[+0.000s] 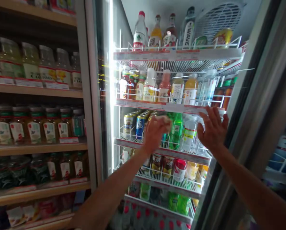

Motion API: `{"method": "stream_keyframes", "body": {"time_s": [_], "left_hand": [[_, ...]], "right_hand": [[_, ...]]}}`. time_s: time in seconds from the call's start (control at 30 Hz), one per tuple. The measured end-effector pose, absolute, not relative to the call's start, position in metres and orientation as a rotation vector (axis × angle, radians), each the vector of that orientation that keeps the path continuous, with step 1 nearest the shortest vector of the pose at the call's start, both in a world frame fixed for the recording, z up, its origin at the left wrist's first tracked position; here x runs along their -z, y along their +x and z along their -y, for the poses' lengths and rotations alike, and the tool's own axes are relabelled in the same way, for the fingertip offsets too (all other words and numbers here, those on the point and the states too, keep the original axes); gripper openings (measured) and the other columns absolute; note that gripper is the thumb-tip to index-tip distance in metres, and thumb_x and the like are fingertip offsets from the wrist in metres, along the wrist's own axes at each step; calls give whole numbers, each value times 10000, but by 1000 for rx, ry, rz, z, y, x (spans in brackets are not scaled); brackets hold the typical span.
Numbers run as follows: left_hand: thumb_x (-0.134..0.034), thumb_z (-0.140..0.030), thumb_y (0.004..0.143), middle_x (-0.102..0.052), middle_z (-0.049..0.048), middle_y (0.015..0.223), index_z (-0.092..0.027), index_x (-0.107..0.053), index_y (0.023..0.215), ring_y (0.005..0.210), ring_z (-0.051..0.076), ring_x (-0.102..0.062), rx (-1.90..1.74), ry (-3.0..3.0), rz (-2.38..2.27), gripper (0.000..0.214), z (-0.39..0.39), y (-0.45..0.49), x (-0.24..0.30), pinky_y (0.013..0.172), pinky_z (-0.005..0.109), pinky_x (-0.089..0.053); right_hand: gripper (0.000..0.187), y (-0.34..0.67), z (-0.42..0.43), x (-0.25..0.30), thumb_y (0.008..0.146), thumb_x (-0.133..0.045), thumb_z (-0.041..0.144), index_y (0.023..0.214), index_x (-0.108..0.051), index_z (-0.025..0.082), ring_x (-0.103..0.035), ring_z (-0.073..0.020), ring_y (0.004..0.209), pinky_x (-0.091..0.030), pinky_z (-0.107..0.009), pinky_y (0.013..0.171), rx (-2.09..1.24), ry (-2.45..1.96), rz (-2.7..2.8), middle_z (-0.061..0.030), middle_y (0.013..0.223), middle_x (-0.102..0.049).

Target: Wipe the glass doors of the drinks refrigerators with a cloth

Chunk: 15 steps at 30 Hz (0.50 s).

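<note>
An open drinks fridge stands in front of me, its wire shelves (162,151) packed with bottles and cans. My left hand (156,131) reaches into the third shelf with fingers closed around something pale that I cannot make out, just right of a row of cans (135,124). A green bottle (177,131) and a white-labelled bottle (189,134) stand right behind it. My right hand (212,129) is open, fingers spread, resting against the red-edged front of the shelf above (176,108).
The fridge door (250,127) swings open at the right. Wooden shelves (37,148) of bottled drinks fill the left wall. More bottles sit on the fridge's top shelves (176,54) and lower shelves (166,182).
</note>
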<state>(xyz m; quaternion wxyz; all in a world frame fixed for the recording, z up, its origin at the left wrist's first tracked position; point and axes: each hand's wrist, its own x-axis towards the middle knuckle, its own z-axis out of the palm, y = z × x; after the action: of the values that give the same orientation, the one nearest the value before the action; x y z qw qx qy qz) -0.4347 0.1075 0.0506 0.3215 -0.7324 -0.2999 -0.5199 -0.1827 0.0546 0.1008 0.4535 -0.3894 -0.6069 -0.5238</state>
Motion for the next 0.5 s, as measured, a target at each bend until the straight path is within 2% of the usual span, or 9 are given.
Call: {"method": "stream_keyframes", "body": {"time_s": [0.07,0.17,0.23,0.27,0.33,0.4,0.5], "left_hand": [[-414,-183,874,-396,-40,1417,-327,-382,1334,1377,153,-215,1185,-2004,577,483,-97,-411,-45,1125,369,-271],[-396,-161,885,-480,-27,1350,-320,-477,1261,1361,168,-259,1293,-1849,658,417,-98,-447,-58,1133,405,-234],[-372,-162,890,-462,-9,1363,-320,-455,1283,1357,177,-268,1653,-1513,919,432,-110,-489,-74,1128,432,-230],[-352,-165,895,-384,53,1419,-253,-389,1342,1379,216,-211,1746,-1419,968,457,-116,-503,-81,1123,492,-207],[-334,-164,896,-313,88,1457,-210,-343,1372,1397,238,-143,1843,-1335,1005,478,-121,-504,-85,1119,529,-181],[-358,-153,888,-328,70,1453,-224,-368,1360,1405,231,-98,1743,-1485,929,477,-113,-469,-76,1127,518,-166],[-428,-150,863,-419,8,1403,-280,-453,1296,1408,209,-69,1356,-1798,628,453,-94,-405,-53,1145,490,-130]], "right_hand": [[464,-182,-54,-101,841,-437,255,1302,-435,198,-314,-252,1337,-159,-495,1102,1278,-982,1506,-96,1413,-406],[482,-183,-53,-101,844,-423,255,1325,-410,232,-299,-242,1346,-153,-491,1106,1263,-1036,1512,-69,1425,-392],[501,-184,-52,-102,850,-414,260,1349,-377,250,-287,-232,1353,-148,-485,1110,1260,-1075,1505,-56,1432,-382],[509,-185,-52,-102,853,-411,262,1360,-361,254,-278,-227,1357,-146,-482,1113,1263,-1085,1502,-54,1436,-376],[519,-186,-53,-102,858,-413,261,1372,-343,250,-260,-222,1365,-140,-479,1117,1278,-1084,1495,-58,1441,-368],[519,-187,-53,-102,860,-419,257,1373,-343,239,-254,-222,1368,-142,-478,1116,1297,-1061,1489,-68,1437,-373],[520,-185,-52,-102,862,-423,260,1376,-341,243,-271,-224,1361,-150,-481,1111,1296,-1050,1489,-69,1432,-382]]}}
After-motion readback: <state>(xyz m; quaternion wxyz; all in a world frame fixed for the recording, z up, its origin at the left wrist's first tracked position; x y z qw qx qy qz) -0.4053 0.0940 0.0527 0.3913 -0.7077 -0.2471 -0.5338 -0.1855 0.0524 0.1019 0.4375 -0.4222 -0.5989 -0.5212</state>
